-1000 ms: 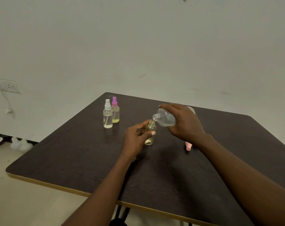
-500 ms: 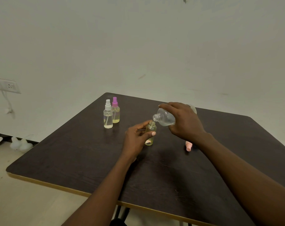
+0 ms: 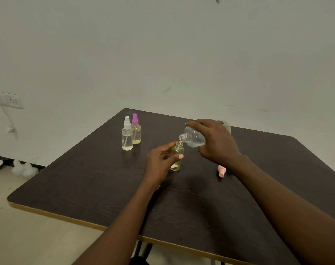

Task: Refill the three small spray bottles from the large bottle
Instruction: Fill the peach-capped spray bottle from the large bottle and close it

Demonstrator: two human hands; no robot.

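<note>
Head view: a small uncapped bottle (image 3: 177,155) is seen standing near the middle of the dark table (image 3: 97,190). It is gripped round its body by the left hand (image 3: 160,165), thumb across the front and fingers behind. The large bottle (image 3: 193,138) is held tipped almost onto its side by the right hand (image 3: 218,144), whose fingers are wrapped round its wide body. Its open neck is set just above the small bottle's mouth. Whether liquid is running cannot be told.

Two capped spray bottles, one white-topped (image 3: 127,138) and one purple-topped (image 3: 136,131), are stood close together towards the far left of the table, well apart from the hands. A pink spray top (image 3: 221,171) is laid on the table just beside the right wrist.

The large bottle looks like clear, smooth plastic with little left in it, so it is judged light and somewhat slippery. It is best taken round the broad body, as it is here, so that the tilt can be governed finely. The small bottle is judged very light and easily knocked over, with a narrow mouth. It should be steadied at mid-body, below the neck, so that the opening is left free.
</note>
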